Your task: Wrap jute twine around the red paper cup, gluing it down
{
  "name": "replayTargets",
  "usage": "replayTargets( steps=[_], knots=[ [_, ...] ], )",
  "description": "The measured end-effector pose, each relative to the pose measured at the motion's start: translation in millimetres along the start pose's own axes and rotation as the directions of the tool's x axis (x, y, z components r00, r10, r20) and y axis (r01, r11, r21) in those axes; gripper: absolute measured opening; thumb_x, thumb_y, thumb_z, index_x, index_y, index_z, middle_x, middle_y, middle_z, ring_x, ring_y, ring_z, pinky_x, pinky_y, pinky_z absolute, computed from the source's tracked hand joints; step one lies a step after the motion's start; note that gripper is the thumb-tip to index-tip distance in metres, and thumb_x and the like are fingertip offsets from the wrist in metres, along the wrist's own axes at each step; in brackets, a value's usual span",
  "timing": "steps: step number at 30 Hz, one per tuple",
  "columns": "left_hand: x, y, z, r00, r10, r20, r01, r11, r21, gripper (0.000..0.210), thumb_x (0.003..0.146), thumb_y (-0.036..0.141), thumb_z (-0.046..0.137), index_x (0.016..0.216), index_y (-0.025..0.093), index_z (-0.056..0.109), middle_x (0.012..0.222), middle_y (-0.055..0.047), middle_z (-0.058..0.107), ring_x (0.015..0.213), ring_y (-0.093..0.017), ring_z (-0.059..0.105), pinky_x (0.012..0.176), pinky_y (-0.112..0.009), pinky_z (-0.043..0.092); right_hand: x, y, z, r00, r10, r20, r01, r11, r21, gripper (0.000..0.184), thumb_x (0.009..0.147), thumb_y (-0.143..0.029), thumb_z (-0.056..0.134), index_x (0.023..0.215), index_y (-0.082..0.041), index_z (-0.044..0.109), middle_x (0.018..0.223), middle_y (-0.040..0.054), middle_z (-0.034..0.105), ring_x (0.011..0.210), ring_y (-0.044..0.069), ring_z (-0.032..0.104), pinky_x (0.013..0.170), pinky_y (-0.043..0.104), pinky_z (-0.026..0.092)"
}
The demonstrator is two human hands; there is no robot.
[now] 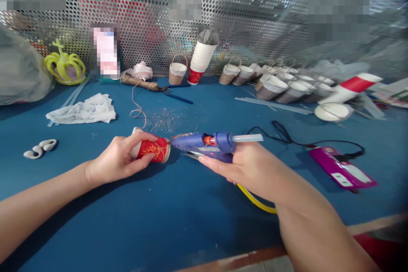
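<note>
A blue tabletop (191, 216) spreads before me. My right hand (251, 161) grips a blue glue gun (219, 142); well to its right lies a purple box (341, 168). My left hand (119, 157) holds a red paper cup (162, 148) sideways near the tabletop's middle, one end right by the nozzle (172, 141), though I cannot tell if they touch. Behind it trails thin string (145, 117).

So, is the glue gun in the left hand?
No, the right hand holds the glue gun; the left hand holds the red cup.
</note>
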State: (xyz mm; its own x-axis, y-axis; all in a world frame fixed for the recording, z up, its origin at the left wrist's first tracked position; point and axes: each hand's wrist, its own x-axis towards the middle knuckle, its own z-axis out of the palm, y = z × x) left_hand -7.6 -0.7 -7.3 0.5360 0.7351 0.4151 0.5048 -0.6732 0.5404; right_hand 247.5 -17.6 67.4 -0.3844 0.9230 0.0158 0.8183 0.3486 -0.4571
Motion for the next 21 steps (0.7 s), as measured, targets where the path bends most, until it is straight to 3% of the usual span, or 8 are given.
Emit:
replayTargets(
  steps=[7,15,21],
  knots=[
    [1.6,3.2,-0.7,0.997,-0.077,-0.005,0.077,0.997,0.017,0.024,0.082,0.024,0.050,0.105,0.015,0.051,0.071,0.002,0.064,0.051,-0.008,0.056,0.043,-0.015,0.038,-3.5,1.3,1.8,0.998,-0.062,-0.024,0.061,0.997,-0.048,0.019,0.077,-0.032,0.054,0.061,-0.022,0.055,0.041,-0.0054,0.044,0.040,0.011,0.042,0.043,0.024,0.035],
    [2.0,2.1,0.8,0.991,-0.130,-0.029,0.130,0.992,0.000,0.024,0.082,0.027,0.053,0.102,0.015,0.053,0.061,0.005,0.060,0.052,-0.009,0.057,0.041,-0.015,0.037,-7.4,5.1,5.4,0.998,-0.062,0.023,0.064,0.996,-0.063,0.021,0.079,-0.036,0.052,0.066,-0.021,0.057,0.056,-0.0018,0.057,0.046,0.012,0.049,0.045,0.023,0.039],
    [1.7,2.1,1.4,0.982,-0.182,-0.040,0.182,0.983,-0.010,0.025,0.081,0.029,0.054,0.101,0.014,0.055,0.057,0.005,0.059,0.047,-0.008,0.054,0.041,-0.015,0.037,-8.9,5.8,5.9,0.998,-0.046,0.046,0.049,0.996,-0.070,0.023,0.079,-0.038,0.052,0.065,-0.020,0.055,0.054,-0.0016,0.055,0.046,0.012,0.048,0.043,0.023,0.039]
  ],
)
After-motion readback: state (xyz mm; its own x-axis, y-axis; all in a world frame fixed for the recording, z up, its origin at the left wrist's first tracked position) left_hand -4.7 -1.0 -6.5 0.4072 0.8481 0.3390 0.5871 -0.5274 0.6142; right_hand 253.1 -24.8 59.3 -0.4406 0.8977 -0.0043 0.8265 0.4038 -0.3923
